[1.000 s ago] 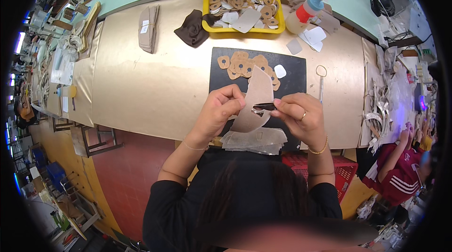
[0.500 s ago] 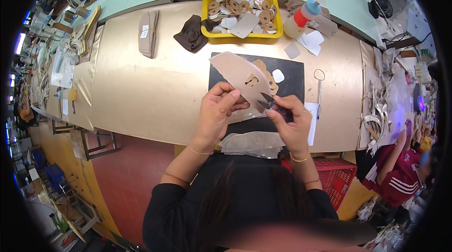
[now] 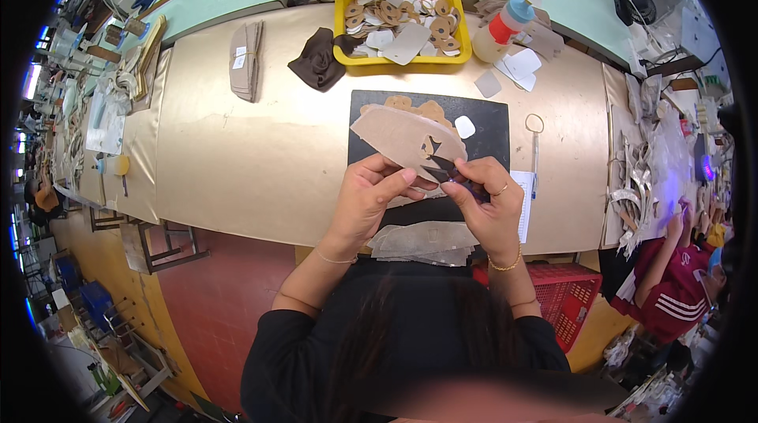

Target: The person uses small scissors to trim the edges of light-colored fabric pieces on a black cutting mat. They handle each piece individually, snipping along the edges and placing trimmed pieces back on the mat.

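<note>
My left hand (image 3: 369, 195) pinches the lower edge of a curved beige fabric panel (image 3: 395, 133), thumb on top. The panel has a small cut-out slot near its right end. In my right hand (image 3: 489, 200) is a pair of small dark thread snips (image 3: 437, 170), blades apart and pointing left, with the tips at the slot. Beneath them lies a black mat (image 3: 489, 119) with scalloped brown pieces (image 3: 430, 109) and a white rounded patch (image 3: 465, 127). A stack of greyish panels (image 3: 422, 243) rests at the table edge in front of me.
A yellow tray (image 3: 466, 48) of loose brown and white pieces stands at the back. Beside it are a red-banded bottle (image 3: 504, 28) and a dark cloth (image 3: 318, 60). Bundled panels (image 3: 245, 63) lie farther left. A red crate (image 3: 564, 297) sits below the table; another person (image 3: 667, 289) is at right.
The panel has tilted flatter and shifted down slightly, uncovering more of the scalloped pieces. The snips have moved left, their blades now over the slot.
</note>
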Available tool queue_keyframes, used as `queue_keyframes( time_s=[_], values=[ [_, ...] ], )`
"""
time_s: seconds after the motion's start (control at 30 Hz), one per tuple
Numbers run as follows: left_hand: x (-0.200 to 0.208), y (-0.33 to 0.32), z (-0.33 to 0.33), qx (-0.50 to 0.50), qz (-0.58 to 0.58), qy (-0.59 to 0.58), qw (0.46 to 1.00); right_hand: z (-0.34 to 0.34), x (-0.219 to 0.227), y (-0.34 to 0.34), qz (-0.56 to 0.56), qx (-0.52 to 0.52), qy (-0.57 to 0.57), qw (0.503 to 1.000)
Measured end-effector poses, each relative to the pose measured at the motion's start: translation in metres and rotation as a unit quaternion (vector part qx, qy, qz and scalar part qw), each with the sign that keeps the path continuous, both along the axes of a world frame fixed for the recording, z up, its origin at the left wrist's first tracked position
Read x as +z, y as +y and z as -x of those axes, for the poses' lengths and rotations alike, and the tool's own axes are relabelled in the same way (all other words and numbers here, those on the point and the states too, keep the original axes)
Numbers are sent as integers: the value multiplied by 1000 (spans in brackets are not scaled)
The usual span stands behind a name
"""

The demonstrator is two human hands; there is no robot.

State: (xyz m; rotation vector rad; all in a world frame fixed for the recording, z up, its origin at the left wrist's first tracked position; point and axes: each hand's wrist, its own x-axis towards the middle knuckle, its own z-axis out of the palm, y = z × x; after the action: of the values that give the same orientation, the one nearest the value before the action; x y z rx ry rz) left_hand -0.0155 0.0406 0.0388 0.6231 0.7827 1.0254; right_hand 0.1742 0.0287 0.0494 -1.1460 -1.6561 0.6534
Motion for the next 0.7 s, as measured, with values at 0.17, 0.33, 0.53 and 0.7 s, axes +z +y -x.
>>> queue_keyframes(
  time_s=[0.17,0.33,0.53,0.7],
  values=[
    [5,0,0,-5,-16,28,999,-3,5,1,12,12,-3,1000],
    [3,0,2,-16,-31,35,999,-5,7,3,10,17,-11,1000],
    [-2,0,4,-36,-32,22,999,-4,5,3,24,15,9,1000],
    [-2,-2,3,-26,-53,51,997,-7,5,1,49,19,7,999]
  ],
)
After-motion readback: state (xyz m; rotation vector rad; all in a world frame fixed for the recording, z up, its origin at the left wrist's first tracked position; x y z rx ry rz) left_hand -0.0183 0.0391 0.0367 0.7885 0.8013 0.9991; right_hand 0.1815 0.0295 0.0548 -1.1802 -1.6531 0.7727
